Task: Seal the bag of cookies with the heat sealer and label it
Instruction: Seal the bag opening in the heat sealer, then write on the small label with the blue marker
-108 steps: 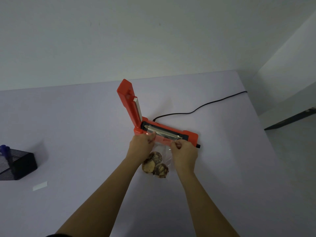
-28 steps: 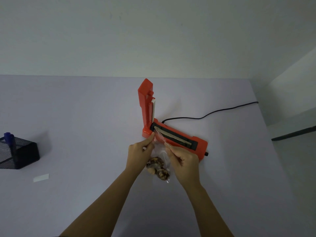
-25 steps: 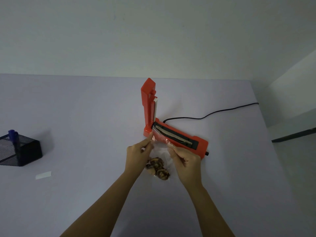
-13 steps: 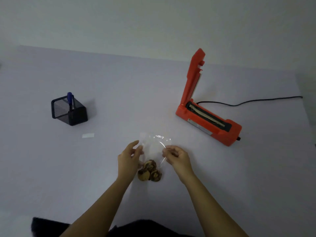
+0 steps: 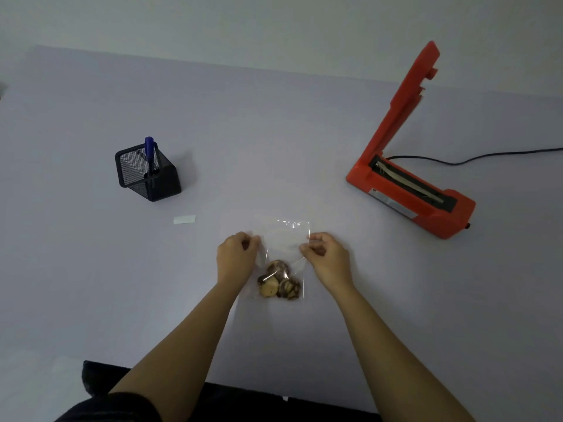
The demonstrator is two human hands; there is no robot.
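A clear plastic bag of cookies (image 5: 281, 269) lies flat on the white table (image 5: 304, 147) in front of me, the cookies bunched at its near end. My left hand (image 5: 236, 257) pinches the bag's left edge and my right hand (image 5: 326, 257) pinches its right edge, both near the top. The orange heat sealer (image 5: 408, 190) stands to the right with its lid raised upright, well apart from the bag. A small white label (image 5: 184, 219) lies on the table to the left of the bag.
A black mesh pen holder (image 5: 147, 175) with a blue pen (image 5: 149, 153) stands at the left, behind the label. The sealer's black cable (image 5: 487, 156) runs off to the right. The table's near edge is just below my forearms.
The bag has come away from the sealer's bar and now lies on the table in front of me, left of the sealer. Both hands kept their hold on its edges.
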